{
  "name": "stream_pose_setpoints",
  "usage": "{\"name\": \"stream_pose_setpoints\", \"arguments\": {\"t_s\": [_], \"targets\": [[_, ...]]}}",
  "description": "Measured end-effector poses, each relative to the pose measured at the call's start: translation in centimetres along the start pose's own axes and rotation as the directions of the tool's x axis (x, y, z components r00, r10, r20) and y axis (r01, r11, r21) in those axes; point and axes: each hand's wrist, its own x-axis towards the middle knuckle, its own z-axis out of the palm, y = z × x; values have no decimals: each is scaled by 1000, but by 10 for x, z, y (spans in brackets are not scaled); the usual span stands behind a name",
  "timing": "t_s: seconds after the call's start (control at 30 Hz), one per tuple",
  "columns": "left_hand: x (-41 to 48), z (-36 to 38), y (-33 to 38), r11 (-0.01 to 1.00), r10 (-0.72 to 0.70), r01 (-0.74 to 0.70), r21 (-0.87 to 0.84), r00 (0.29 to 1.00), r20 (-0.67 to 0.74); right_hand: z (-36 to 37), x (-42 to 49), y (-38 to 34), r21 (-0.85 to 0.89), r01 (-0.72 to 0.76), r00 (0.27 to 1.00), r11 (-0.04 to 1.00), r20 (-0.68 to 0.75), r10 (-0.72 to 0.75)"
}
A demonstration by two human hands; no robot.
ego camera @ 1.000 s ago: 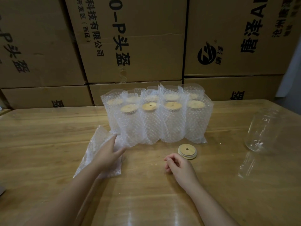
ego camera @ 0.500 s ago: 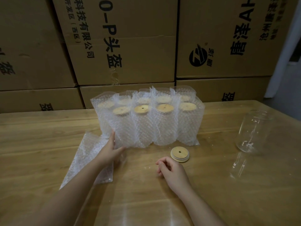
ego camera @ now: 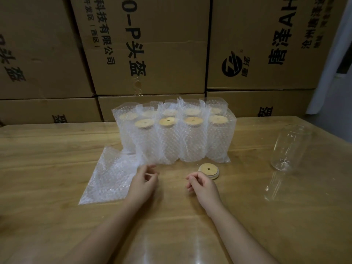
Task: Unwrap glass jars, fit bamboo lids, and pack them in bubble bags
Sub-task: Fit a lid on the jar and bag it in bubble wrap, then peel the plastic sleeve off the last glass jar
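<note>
Several lidded jars in bubble bags [ego camera: 174,134] stand in two rows at the middle of the wooden table [ego camera: 47,168]. An empty bubble bag [ego camera: 109,180] lies flat to their front left. My left hand [ego camera: 143,184] hovers beside that bag's right edge, fingers loosely curled, holding nothing. A loose bamboo lid [ego camera: 208,170] with a centre hole lies in front of the packed jars. My right hand [ego camera: 202,186] rests just left of and below the lid, fingers loosely curled and empty. A bare glass jar [ego camera: 290,147] stands at the right, without a lid.
Stacked cardboard boxes [ego camera: 152,46] with black print form a wall behind the table. The table's right edge runs close behind the bare jar. A pale curtain [ego camera: 327,60] hangs at the far right.
My left hand has come off the packed jars and empty bubble bag and drawn back toward me. The right hand stayed near the loose lid. The camera shifted slightly.
</note>
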Motion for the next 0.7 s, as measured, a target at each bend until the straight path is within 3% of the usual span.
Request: {"name": "stream_pose_setpoints", "arguments": {"t_s": [0.1,0.27,0.4,0.47,0.53,0.57,0.63,0.7], "targets": [[-15,15,5,989,-65,80,-124,990,123,1,0,2,-73,5,1000,997,19,-4],[-20,20,5,978,-107,111,-175,994,35,3,-2,2,-201,16,996,979,85,1],[-20,19,2,977,-102,110,-181,993,51,-27,2,-20,-159,-11,955,987,293,58],[-18,20,0,979,-98,106,-176,994,52,-58,10,-36,-238,78,978,968,206,-28],[-17,22,-2,979,-102,109,-174,994,49,-95,21,-53,-421,150,983,894,-29,-179],[-17,22,-2,979,-101,107,-174,994,47,-112,27,-60,-535,162,953,829,-134,-273],[-17,21,-3,980,-95,101,-173,994,46,-146,39,-72,-734,79,880,675,-267,-393],[-17,21,-2,979,-92,99,-179,995,47,-175,52,-76,-828,-71,861,556,-332,-385]]}}
